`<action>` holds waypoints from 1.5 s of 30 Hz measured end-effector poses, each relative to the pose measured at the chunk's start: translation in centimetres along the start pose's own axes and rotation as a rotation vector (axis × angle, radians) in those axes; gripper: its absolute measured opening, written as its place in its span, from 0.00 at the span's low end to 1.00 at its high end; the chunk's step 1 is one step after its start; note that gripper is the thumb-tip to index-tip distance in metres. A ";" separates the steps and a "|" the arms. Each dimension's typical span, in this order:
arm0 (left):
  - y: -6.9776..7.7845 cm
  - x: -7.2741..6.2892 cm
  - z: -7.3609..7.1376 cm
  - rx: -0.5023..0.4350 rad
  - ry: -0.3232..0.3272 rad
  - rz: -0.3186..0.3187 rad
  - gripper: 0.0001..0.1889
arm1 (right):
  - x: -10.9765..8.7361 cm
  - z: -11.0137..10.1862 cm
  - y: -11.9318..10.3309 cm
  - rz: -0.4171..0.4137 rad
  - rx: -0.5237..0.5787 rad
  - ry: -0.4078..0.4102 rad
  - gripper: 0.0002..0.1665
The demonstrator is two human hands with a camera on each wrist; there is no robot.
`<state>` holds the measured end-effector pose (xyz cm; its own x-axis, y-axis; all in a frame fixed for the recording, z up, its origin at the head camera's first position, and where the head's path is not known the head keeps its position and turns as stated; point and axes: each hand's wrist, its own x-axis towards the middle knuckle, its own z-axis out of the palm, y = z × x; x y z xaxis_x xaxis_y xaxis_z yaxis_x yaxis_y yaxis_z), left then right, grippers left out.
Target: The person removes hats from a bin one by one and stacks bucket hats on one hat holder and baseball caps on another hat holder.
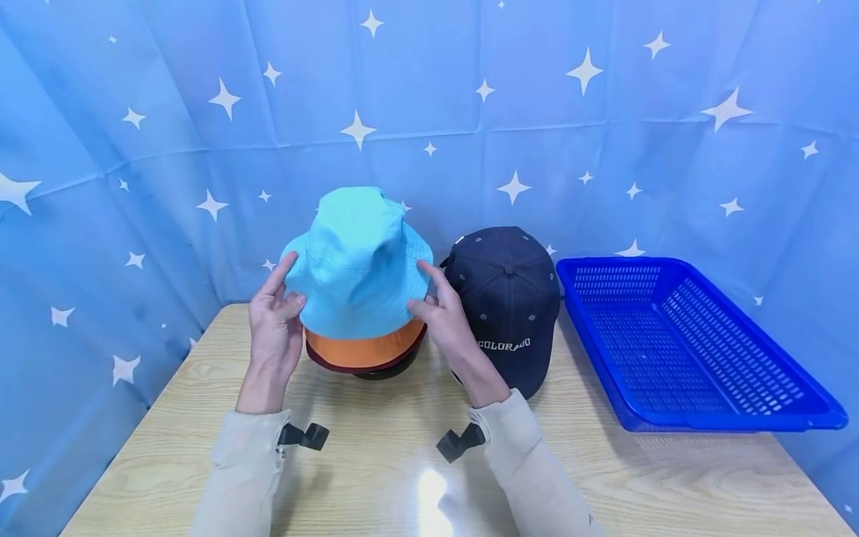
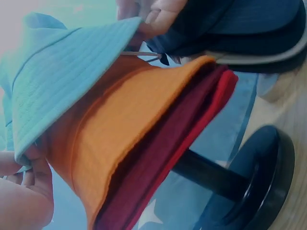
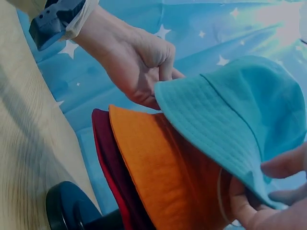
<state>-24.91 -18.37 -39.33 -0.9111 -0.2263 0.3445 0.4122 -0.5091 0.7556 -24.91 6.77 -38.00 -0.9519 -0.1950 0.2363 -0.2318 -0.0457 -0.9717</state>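
Both hands hold a light-blue bucket hat (image 1: 356, 261) by opposite sides of its brim. My left hand (image 1: 275, 324) pinches the left edge between thumb and fingers, and my right hand (image 1: 448, 313) pinches the right edge. Under it, an orange bucket hat (image 2: 120, 124) sits stacked over a maroon hat (image 2: 148, 167) and a red-brimmed one (image 2: 211, 115). The stack rests on a black stand (image 2: 268, 177) with a round base. In both wrist views the blue hat overlaps the orange hat's crown, its brim tilted well above the orange brim.
Right of the stack, a dark navy cap (image 1: 506, 298) lettered COLORADO is close beside my right hand. A blue plastic basket (image 1: 604, 373) with perforated walls stands on the right of the wooden table (image 1: 376, 462). A star-patterned blue curtain (image 1: 429, 89) hangs behind.
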 end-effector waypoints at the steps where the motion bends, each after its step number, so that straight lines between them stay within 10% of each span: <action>1: 0.0 0.0 0.0 -0.023 -0.001 0.003 0.35 | 0.0 0.1 -0.1 0.008 0.007 0.002 0.38; 26: 0.3 0.3 -1.2 0.018 -0.156 -0.107 0.45 | 0.6 -0.1 1.0 0.062 0.309 -0.047 0.55; 39: 1.0 0.4 -1.6 -0.011 -0.067 -0.210 0.38 | 0.2 0.6 0.8 0.293 0.208 0.003 0.55; 45: 1.1 0.6 -1.6 0.019 0.038 -0.262 0.33 | 0.1 0.5 0.9 0.261 0.285 0.046 0.44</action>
<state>-25.00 -20.36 -39.20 -0.9861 -0.1201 0.1145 0.1616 -0.5385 0.8270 -25.14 6.20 -38.89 -0.9810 -0.1923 -0.0253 0.0780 -0.2719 -0.9591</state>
